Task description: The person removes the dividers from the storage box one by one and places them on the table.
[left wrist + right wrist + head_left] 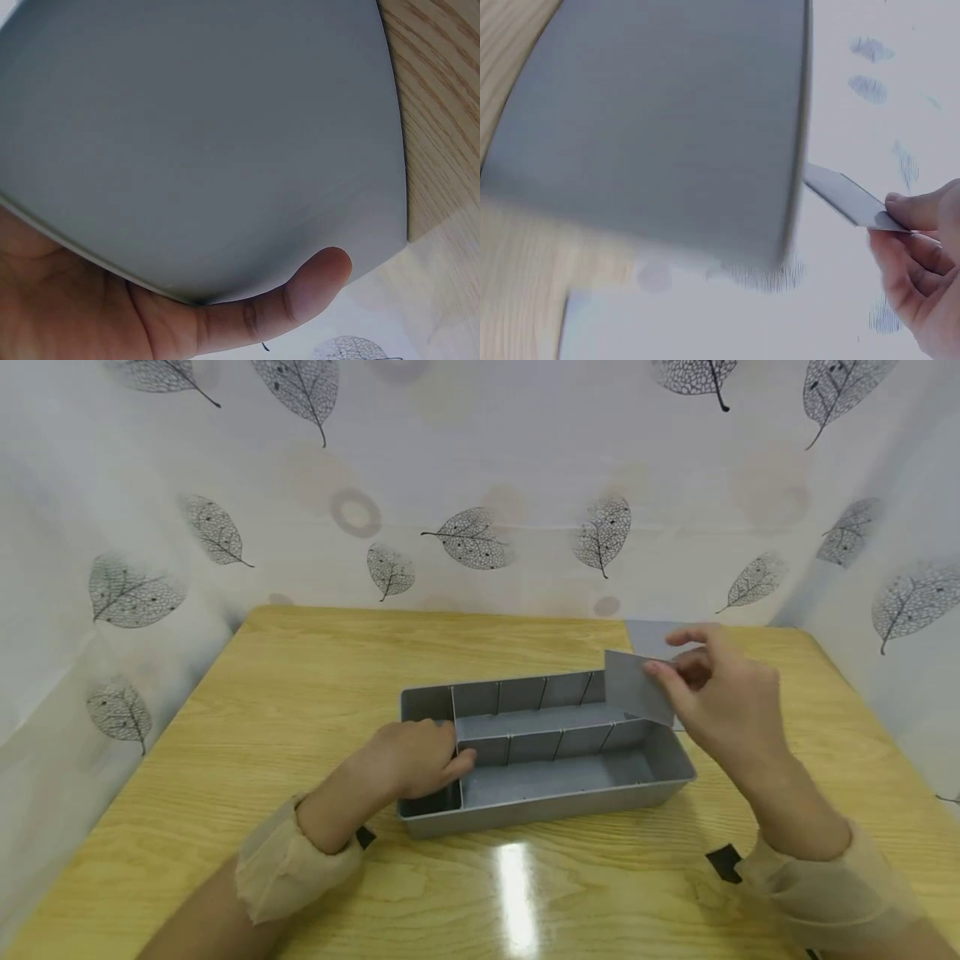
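Observation:
A long grey plastic organizer box point(540, 810) stands on the table, split into a narrow left compartment and two long rows with ribbed walls. My left hand point(408, 758) reaches over the left compartment; its thumb crosses the cross wall, and its other fingertips are partly hidden inside. In the left wrist view, the thumb point(319, 289) shows past the box's outer wall point(202, 150). My right hand point(723, 702) pinches a thin grey divider plate point(632, 687) between thumb and fingers, tilted above the box's right end. That plate point(847, 196) appears nearly edge-on in the right wrist view.
A flat grey sheet point(647, 637) lies on the wooden table point(322, 652) behind the box's right end. Small black pieces point(724, 863) show beside the sleeves. A leaf-patterned white curtain point(495, 460) encloses the table at the back and sides.

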{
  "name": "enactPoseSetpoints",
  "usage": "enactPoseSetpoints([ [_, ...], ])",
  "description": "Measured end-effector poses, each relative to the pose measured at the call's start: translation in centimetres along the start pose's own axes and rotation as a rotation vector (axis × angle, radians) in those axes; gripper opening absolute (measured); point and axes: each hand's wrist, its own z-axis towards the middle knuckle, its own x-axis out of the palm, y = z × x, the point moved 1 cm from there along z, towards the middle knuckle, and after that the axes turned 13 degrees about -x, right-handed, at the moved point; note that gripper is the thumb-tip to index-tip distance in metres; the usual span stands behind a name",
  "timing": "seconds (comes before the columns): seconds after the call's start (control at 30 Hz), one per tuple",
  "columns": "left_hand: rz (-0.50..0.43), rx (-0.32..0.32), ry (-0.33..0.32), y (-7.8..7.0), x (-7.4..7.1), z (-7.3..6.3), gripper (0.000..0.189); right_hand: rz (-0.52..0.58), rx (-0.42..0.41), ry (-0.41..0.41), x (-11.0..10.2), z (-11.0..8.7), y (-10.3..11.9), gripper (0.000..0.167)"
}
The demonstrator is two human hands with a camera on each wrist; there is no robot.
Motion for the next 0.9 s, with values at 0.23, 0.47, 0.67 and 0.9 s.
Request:
enactPoseSetpoints([
  [0.23,0.009,0.005,-0.008,0.0,0.0,0.0,0.043,-0.129,0.011,-0.111,-3.3,-1.2,-4.6,0.016],
  [0.47,0.018,0.002,-0.009,-0.1,0.1,0.2,0.044,-0.190,0.039,0.062,-4.6,-3.0,-8.4,0.012],
  [0.67,0.019,0.003,-0.009,-0.1,0.3,0.2,0.044,-0.200,0.133,0.447,-4.3,-5.4,-11.6,0.008],
  [0.9,0.007,0.008,-0.025,-0.1,0.3,0.1,0.041,-0.171,0.087,0.639,-4.0,-8.5,-14.5,0.012],
])
